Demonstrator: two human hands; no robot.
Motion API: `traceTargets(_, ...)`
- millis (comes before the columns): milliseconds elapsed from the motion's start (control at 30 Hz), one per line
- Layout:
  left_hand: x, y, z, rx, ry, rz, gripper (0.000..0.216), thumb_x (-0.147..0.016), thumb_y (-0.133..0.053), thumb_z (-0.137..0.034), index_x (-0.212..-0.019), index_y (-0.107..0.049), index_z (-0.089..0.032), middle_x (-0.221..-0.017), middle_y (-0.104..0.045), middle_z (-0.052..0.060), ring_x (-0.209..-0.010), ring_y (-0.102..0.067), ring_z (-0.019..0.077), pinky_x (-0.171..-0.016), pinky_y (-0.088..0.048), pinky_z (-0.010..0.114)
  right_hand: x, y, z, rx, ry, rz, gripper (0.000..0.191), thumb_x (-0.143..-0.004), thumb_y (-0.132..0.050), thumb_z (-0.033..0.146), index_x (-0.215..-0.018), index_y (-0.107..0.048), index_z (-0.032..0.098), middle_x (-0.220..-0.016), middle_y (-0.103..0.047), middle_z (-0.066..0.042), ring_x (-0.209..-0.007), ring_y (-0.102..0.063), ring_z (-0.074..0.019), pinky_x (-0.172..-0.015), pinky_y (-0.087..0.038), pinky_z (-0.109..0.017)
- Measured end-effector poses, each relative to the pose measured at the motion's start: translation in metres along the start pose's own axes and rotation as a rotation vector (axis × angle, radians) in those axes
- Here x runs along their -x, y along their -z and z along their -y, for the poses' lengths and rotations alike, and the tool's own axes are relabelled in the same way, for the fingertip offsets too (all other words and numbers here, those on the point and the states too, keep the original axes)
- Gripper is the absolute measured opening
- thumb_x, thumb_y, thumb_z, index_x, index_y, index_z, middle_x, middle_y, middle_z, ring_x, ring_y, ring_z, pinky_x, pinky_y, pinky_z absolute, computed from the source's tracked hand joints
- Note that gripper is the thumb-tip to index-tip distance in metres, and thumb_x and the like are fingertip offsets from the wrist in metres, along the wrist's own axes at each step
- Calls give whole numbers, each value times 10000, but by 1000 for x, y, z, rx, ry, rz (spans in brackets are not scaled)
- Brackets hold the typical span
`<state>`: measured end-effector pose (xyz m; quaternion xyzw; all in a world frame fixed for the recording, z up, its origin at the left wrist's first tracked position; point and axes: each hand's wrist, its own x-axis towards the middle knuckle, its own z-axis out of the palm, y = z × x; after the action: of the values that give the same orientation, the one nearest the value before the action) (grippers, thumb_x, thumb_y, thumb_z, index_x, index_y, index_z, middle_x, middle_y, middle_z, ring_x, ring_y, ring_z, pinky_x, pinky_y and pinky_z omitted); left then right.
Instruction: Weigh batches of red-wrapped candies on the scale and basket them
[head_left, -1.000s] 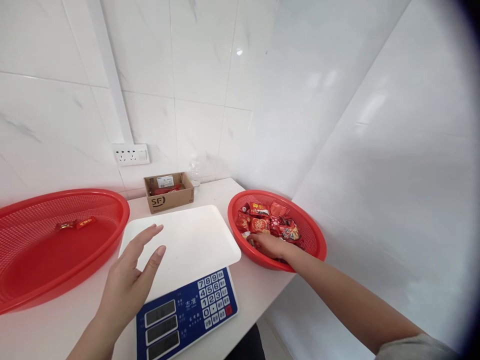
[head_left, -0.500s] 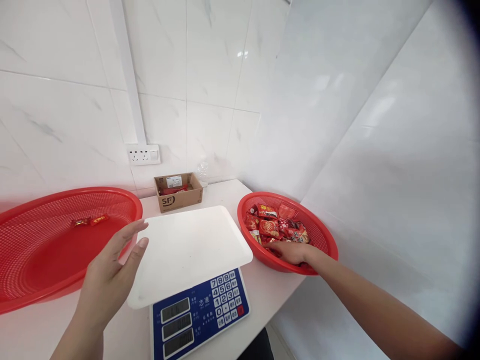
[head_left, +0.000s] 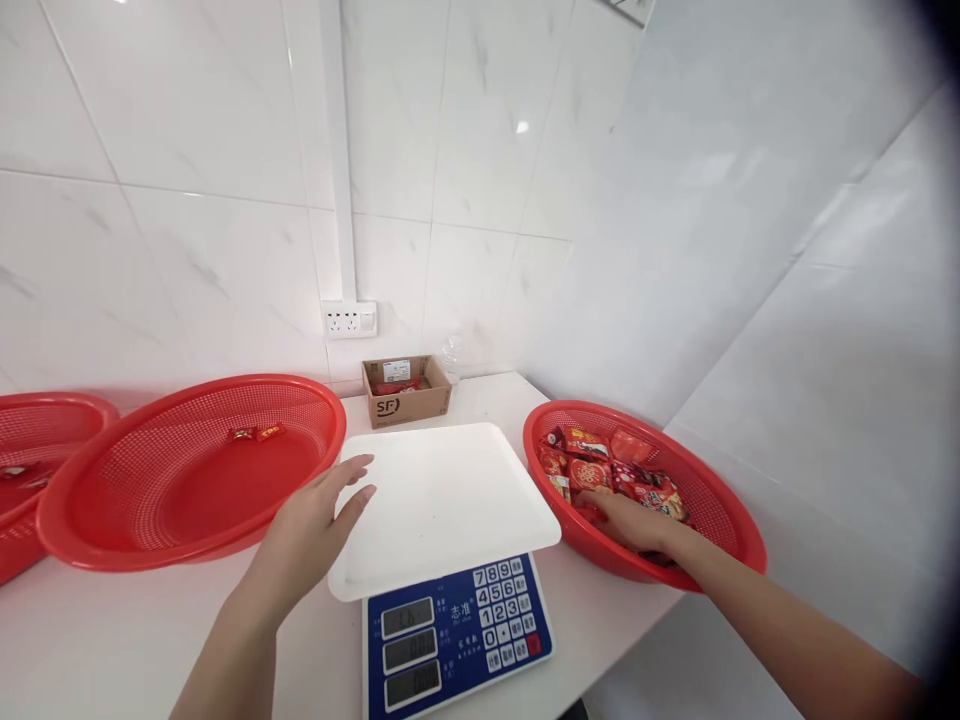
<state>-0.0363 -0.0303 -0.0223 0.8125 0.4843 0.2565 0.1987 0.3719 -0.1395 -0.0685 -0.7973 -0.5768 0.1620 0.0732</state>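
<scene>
Everything sits further right in the view than half a second ago, and a third basket (head_left: 52, 420) has come in at the far left, cut off by the frame, with something small and red in it that is too dim to name. Meanwhile the left hand (head_left: 311, 525) has come back from the wide red basket (head_left: 150, 450) to the scale (head_left: 450, 495).

On the white counter (head_left: 112, 630), the wide red basket lies left of the scale and the right-hand basket (head_left: 712, 500) lies just beside the scale's other flank, close to the counter's edge. The scale's white pan is bare; its blue keypad panel (head_left: 457, 635) faces the person, the display digits too small to read, the near corner cut off.

The left hand is spread flat and holds nothing, its fingertips over the pan's left edge; whether they touch cannot be told. The right hand (head_left: 634, 520) lies palm down inside the right-hand basket, on the red packets (head_left: 600, 465) heaped at its near-left side. Its fingers are buried among them, so a grasp cannot be told.

By the wall stands an open cardboard box (head_left: 405, 392), its red contents partly hidden, with a clear bottle (head_left: 451, 357) behind and a wall socket (head_left: 350, 319) above. Two small sweets (head_left: 256, 433) lie in the wide red basket
</scene>
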Motion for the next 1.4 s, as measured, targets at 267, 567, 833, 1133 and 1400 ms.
traceTargets(267,5,-8,-15,136,-53,-98,396,-877,-401,-486,-1158,-575,-266,-1094,-681,45,-988,-638,215,-701,-536,278,-18,22,-2,73,-101,-198,308,-840,-408,152,-1080,-600,164,-1021,-676,-114,-967,-622,-263,-798,-442,-325)
traceTargets(567,7,-17,-20,194,-118,-45,383,-893,-388,-464,-1161,-577,-264,-1077,-680,60,-942,-641,221,-650,-526,280,-22,42,28,-18,-34,-415,284,-829,-392,158,-1027,-596,153,-1093,-640,-130,-1057,-564,-280,-895,-402,-369)
traceTargets(833,4,-35,-29,536,-28,99,423,-878,-445,-471,-1248,-475,-267,-1239,-567,77,-1123,-536,236,-883,-475,364,-8,36,119,-308,216,-429,173,-849,-437,295,-918,-574,214,-881,-658,-13,-801,-609,-173,-706,-454,-271)
traceTargets(1133,5,-49,-38,1391,166,418,497,-867,-462,-520,-1261,-440,-219,-975,-608,89,-808,-602,158,-625,-549,283,14,-4,218,-974,575,144,182,-834,-532,359,-904,-535,191,-662,-521,41,-487,-440,-79,-452,-354,-222)
traceTargets(1400,0,-52,-38,1465,281,198,399,-808,-575,-495,-1078,-555,-202,-700,-546,-9,-606,-523,93,-435,-451,152,10,-18,224,-1020,558,191,248,-827,-557,399,-948,-525,186,-684,-561,12,-621,-514,-119,-457,-385,-206)
